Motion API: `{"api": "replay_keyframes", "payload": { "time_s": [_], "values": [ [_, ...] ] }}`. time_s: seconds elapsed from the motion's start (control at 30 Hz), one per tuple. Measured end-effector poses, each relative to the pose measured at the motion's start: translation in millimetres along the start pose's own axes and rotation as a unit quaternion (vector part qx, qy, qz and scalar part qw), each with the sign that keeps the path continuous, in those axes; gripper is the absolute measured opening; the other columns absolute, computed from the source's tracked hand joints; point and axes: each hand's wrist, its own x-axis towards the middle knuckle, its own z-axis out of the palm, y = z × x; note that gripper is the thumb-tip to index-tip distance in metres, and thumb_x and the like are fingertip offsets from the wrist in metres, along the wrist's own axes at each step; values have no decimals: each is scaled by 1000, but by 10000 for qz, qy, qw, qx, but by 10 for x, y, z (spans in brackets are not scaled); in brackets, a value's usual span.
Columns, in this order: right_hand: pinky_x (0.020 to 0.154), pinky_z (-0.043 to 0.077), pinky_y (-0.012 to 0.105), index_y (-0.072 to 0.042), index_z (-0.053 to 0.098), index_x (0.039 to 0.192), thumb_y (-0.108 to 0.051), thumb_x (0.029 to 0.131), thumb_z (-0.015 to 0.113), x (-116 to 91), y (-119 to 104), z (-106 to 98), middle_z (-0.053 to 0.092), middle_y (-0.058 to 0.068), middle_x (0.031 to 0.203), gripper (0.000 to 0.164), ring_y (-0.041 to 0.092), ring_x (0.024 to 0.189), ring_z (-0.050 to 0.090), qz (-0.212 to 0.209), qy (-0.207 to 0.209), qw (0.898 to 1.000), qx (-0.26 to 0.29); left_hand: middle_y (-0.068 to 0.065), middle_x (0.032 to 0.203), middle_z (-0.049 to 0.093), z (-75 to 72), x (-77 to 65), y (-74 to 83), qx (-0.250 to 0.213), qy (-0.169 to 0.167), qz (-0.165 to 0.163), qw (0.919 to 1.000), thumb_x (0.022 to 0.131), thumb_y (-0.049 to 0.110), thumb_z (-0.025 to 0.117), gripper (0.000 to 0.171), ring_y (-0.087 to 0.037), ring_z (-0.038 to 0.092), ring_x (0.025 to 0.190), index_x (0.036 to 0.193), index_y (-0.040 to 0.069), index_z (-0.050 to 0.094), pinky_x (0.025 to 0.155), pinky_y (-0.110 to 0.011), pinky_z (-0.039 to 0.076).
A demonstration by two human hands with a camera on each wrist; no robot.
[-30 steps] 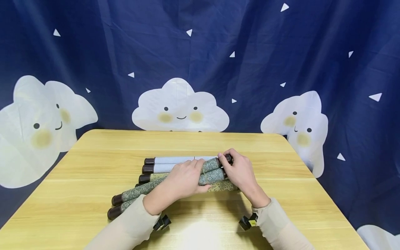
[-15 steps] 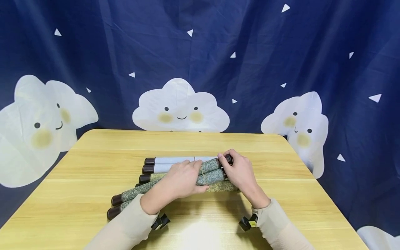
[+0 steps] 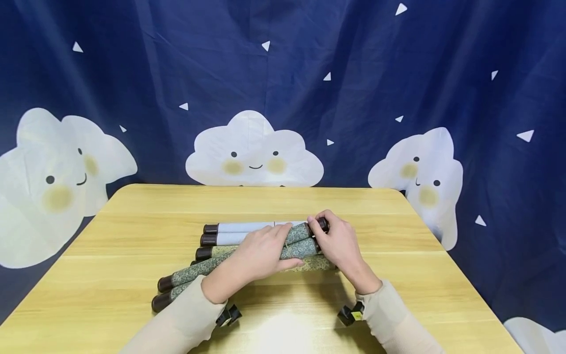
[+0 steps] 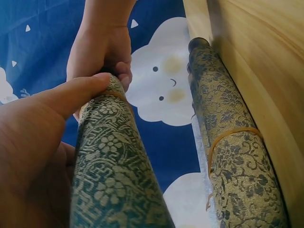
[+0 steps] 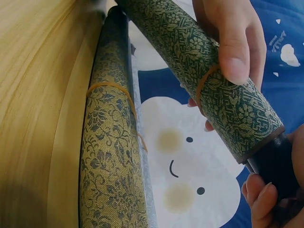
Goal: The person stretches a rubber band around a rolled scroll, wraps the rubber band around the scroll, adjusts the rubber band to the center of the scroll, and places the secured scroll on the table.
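Observation:
A green, flower-patterned scroll [image 3: 300, 249] with two rollers and dark end knobs lies slantwise, its right end raised over the other scrolls. My left hand [image 3: 261, 253] grips it near that end, thumb on the near side and fingers over the top. In the right wrist view, a rubber band [image 5: 204, 88] circles the green scroll by the left thumb. My right hand [image 3: 340, 243] holds the scroll's dark end knob [image 5: 273, 161] with curled fingers. Beneath and behind lies a gold-patterned scroll [image 3: 314, 264], banded too. Farther back is a pale blue scroll [image 3: 234, 227].
The scrolls lie on a light wooden table [image 3: 132, 231] with rounded far corners. Behind it hangs a dark blue curtain [image 3: 283, 88] with white clouds and triangles. A small black device [image 3: 228, 315] is worn at the left wrist, another [image 3: 351, 313] at the right.
My left hand has shifted slightly rightward along the green scroll in the last half second, now covering more of the rubber band. The right hand and the other scrolls stay in place.

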Motion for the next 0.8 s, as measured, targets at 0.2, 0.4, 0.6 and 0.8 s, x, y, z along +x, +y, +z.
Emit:
{"api": "replay_keyframes", "payload": {
  "time_s": [0.2, 0.4, 0.6, 0.8],
  "values": [
    [62, 49, 38, -20, 68, 92, -50, 96, 55, 2, 4, -12, 67, 0, 77, 33, 22, 70, 63, 20, -59, 10000, -15, -17, 124, 63, -13, -14, 8, 313, 55, 58, 9995, 84, 66, 62, 89, -34, 65, 103, 139, -2, 48, 83, -42, 57],
    [61, 49, 37, -21, 68, 92, -52, 96, 54, 2, 15, 0, 67, -1, 77, 34, 21, 68, 63, 33, -67, 10000, -32, -17, 126, 62, -11, -15, 11, 377, -44, 24, 9993, 82, 66, 64, 90, -33, 65, 103, 138, -2, 48, 85, -41, 56],
    [61, 49, 37, -20, 68, 92, -51, 97, 54, 6, 16, 19, 67, -1, 77, 34, 20, 68, 62, -3, -97, 9999, -31, -18, 127, 61, -17, -26, 20, 242, -163, -87, 9995, 81, 64, 66, 91, -33, 64, 103, 139, -3, 47, 84, -41, 56],
    [62, 49, 37, -20, 68, 92, -52, 96, 54, 9, 15, 23, 67, -1, 77, 35, 20, 69, 63, 35, -136, 9999, -27, -18, 123, 61, -29, -44, 21, 76, -233, -133, 9996, 79, 56, 73, 88, -31, 66, 96, 138, -4, 47, 73, -37, 59]
  ]
}}
